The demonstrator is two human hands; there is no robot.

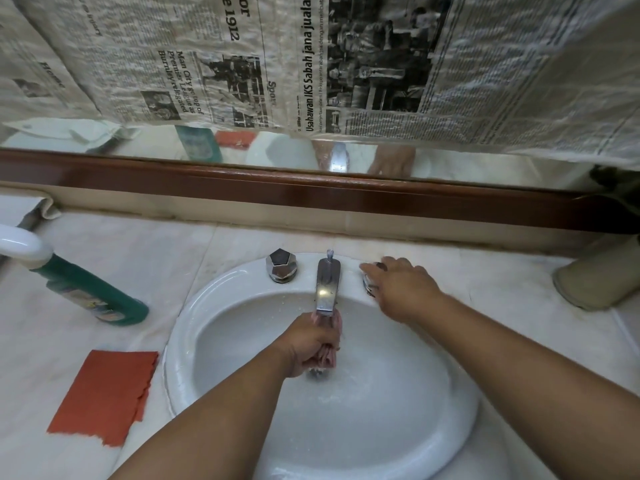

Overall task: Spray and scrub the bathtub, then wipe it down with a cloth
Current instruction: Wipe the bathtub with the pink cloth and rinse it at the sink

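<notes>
Your left hand (304,344) sits directly under the spout (327,285), fingers closed tight around a bunched pink cloth (327,356), which hangs from your fist over the drain of the white basin (180,341). Your right hand (398,289) is just right of the spout, fingers and thumb curled over the right tap handle (367,288) and gripping it. Just left of the spout stands the other chrome knob (281,265), untouched. Well to the left of the spout, a green bottle (93,292) lies on the counter, and nearer you a red sheet (104,396) lies flat. Behind the spout, newspaper (346,64) covers most of the mirror
</notes>
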